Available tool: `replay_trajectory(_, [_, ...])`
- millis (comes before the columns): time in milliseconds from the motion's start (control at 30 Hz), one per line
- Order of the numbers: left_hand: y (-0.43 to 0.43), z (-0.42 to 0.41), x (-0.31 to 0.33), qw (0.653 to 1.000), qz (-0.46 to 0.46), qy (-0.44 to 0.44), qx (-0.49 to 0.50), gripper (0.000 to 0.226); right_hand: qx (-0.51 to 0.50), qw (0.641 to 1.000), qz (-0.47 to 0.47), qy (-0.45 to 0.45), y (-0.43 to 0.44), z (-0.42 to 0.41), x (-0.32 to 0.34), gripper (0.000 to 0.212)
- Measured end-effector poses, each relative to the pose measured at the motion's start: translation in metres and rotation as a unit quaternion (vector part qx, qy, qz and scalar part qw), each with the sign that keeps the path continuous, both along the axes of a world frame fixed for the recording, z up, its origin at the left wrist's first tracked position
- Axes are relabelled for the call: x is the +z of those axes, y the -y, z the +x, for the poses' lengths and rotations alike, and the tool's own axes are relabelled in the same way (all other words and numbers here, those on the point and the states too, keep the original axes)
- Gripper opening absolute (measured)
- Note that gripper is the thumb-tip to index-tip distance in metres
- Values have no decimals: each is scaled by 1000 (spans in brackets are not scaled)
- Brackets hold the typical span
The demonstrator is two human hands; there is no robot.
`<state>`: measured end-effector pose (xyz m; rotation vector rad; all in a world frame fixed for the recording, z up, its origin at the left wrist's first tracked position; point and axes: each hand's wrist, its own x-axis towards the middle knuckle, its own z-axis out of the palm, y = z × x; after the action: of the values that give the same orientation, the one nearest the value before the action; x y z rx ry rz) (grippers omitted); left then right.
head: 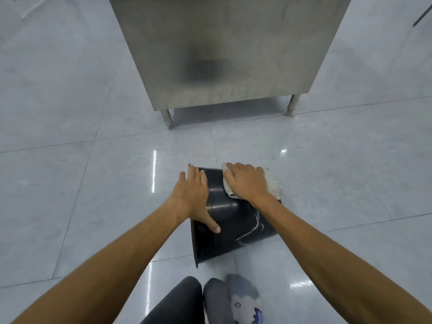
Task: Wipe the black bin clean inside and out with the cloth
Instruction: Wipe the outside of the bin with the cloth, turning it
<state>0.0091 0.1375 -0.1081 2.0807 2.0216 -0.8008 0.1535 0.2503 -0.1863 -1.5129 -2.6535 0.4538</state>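
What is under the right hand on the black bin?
A crumpled off-white cloth lies under the right hand, pressed on the black plastic bin lying on its side. The cloth's middle and the bin surface beneath are covered.

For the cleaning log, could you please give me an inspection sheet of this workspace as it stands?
Surface: glossy pale tiled floor, light reflections.
Job's things: black bin lying on its side on the floor, pale streaks on its outside; cloth pressed on its upper side.
Clutter: nothing seen.
Grippers: left hand flat on the bin, steadying it; right hand pressing the cloth.
Cables: nothing seen.
Surroundings: steel cabinet on short legs beyond the bin; person's knees and shoe below.
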Motion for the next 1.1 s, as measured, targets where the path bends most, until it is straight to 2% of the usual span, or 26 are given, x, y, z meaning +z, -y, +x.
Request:
replay_trajectory(133, [-31,-19,5,999,-17,37,-10,155,4,991,120,-67,45,12,-11,54])
replay_trajectory(267, [-41,-27,5,997,-38,66,-6,144,-14,984,139,-110,70,23,-19,53])
replay_trajectory(500, [-46,-28,19,996,-42,80,-28,125,-45,998,-23,-31,2,-4,13,55])
replay_trajectory(633, [-20,-18,15,994,26,1,-107,145,-55,993,-101,-9,-25,-21,26,54])
replay_trajectory(833, [37,9,-1,995,65,7,-69,149,-46,974,-206,85,-47,-47,21,55])
replay_trajectory(967, [53,9,-1,998,61,24,-24,153,-57,957,-270,92,-32,-48,1,56])
replay_trajectory(1100, [69,18,-7,993,99,59,-26,137,-65,956,-273,87,-30,-46,1,55])
